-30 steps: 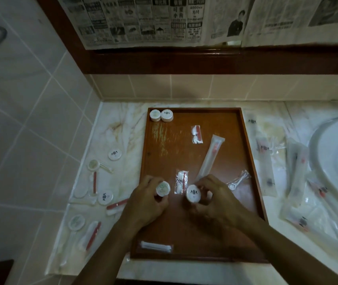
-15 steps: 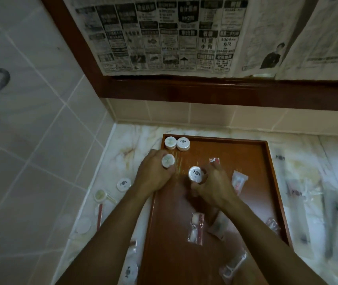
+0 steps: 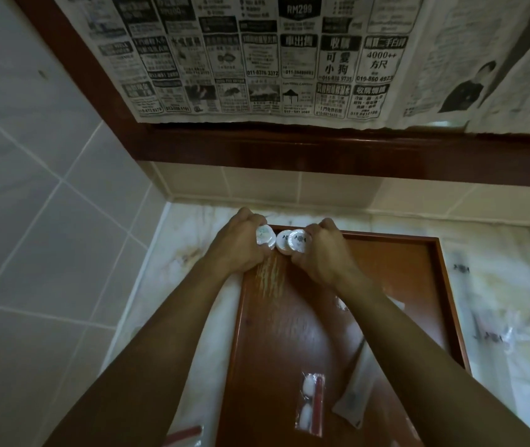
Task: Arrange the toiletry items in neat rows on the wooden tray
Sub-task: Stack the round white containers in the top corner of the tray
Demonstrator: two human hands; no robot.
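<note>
A head-worn camera looks down at a marble counter (image 3: 192,240) in a tiled corner. At about 7 o'clock a clear sachet with a red strip (image 3: 183,434) lies on the counter, just beside the wooden tray (image 3: 444,285), which fills the lower middle. At 12 o'clock of the tray, in its far left corner, the left hand (image 3: 241,243) curls its fingers round a small round white soap (image 3: 264,235). Just right of it a second round soap (image 3: 283,241) sits between the hands, touching a third soap (image 3: 298,241), which the right hand (image 3: 325,250) grips with curled fingers. At 5 o'clock on the tray lie a clear packet of cotton buds (image 3: 310,404) and, just right, a white tube sachet (image 3: 354,395). Blurred clear packets (image 3: 496,337) lie on the counter at 3 o'clock. Newspaper (image 3: 257,59) hangs above.
</note>
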